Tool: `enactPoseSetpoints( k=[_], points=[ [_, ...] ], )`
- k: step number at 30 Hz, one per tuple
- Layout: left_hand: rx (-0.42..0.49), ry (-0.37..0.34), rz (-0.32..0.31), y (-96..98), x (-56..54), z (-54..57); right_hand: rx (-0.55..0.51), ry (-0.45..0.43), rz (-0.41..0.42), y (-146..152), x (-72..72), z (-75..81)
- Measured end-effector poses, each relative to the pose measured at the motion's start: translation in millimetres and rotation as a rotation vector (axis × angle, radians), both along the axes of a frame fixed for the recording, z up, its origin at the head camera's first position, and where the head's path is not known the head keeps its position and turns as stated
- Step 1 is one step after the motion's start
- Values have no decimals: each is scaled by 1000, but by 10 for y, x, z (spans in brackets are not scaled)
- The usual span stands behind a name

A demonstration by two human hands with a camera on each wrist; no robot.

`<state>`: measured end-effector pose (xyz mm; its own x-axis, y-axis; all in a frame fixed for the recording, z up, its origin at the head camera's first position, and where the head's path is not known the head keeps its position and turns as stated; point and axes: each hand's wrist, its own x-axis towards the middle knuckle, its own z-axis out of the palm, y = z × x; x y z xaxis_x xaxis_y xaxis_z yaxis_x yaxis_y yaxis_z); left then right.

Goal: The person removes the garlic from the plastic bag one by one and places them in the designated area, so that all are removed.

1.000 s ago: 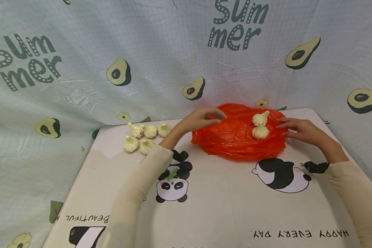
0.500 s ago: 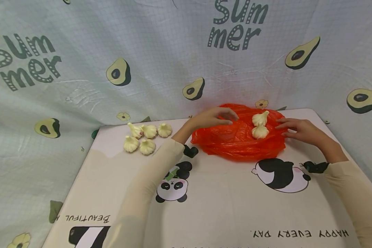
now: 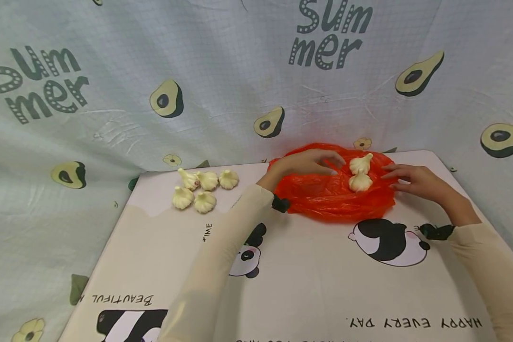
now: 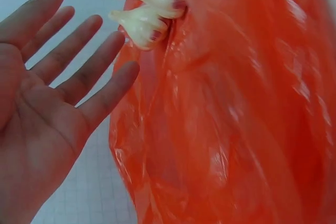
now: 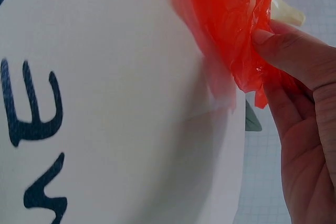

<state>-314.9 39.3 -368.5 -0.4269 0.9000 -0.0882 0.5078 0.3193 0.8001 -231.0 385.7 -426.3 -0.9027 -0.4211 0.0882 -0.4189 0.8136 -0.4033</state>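
Note:
A crumpled red plastic bag (image 3: 325, 206) lies at the back of the table, with two garlic bulbs at its right side, an upper bulb (image 3: 361, 164) and a lower bulb (image 3: 360, 182). Over the bag's left half, in the head view, hovers my left hand (image 3: 314, 162). The left wrist view shows this left hand (image 4: 47, 108) with fingers spread, holding nothing, its fingertips close to the two bulbs. My right hand (image 3: 419, 181) is at the bag's right edge. In the right wrist view, thumb and fingers pinch the red plastic (image 5: 231, 30), and a pale garlic stem (image 5: 286, 11) peeks out behind.
To the left, several more garlic bulbs (image 3: 204, 202) sit in a loose cluster on the panda-print tabletop (image 3: 308, 285). A hanging cloth (image 3: 213, 80) with avocado prints runs along the table's back and left sides.
My left hand has moved right across the bag, toward the two garlic bulbs. The right hand has stayed at the bag's edge, and the bulbs have not moved.

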Motion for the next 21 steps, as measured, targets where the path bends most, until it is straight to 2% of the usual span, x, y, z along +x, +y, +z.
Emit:
enactPoseSetpoints(
  k=[5, 10, 14, 21],
  points=[
    [-8, -32, 8, 167, -62, -9, 4, -5, -5, 6, 7, 2],
    [-4, -78, -6, 285, -80, -83, -7, 11, 11, 16, 10, -16],
    [-9, -89, -16, 365, -89, -134, -3, 38, 25, 40, 20, -37],
    [-45, -100, 23, 484, -91, -96, -6, 65, 40, 70, 31, -47]
  ],
)
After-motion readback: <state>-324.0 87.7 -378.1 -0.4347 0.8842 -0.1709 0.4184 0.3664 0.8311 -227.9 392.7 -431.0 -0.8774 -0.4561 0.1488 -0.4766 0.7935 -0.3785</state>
